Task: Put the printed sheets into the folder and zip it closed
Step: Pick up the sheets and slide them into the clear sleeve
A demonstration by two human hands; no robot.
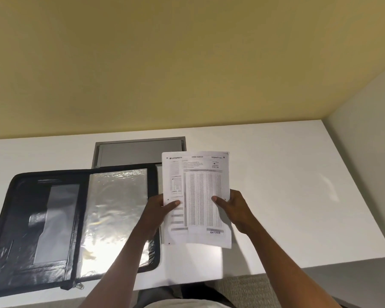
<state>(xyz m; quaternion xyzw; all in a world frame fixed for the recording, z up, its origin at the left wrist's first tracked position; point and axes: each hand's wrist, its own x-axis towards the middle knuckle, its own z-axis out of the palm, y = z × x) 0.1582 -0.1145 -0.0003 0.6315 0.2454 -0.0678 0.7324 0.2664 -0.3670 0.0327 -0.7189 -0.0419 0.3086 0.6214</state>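
Observation:
I hold a thin stack of printed sheets (198, 196) upright above the white desk, the printed tables facing me. My left hand (158, 207) grips the stack's left edge, thumb on the front. My right hand (233, 207) grips its right edge the same way. To the left lies the black zip folder (16, 221), spread open flat, with clear plastic sleeves (116, 218) on its right half and pockets on its left half. The zipper pull (79, 286) rests at the folder's near edge. The sheets overlap the folder's right border from my viewpoint.
The white desk (298, 185) reaches a white side wall on the right and a yellow wall behind. A grey recessed cable tray (138, 152) sits in the desk just beyond the folder. The desk's near edge runs along the bottom, with carpet below.

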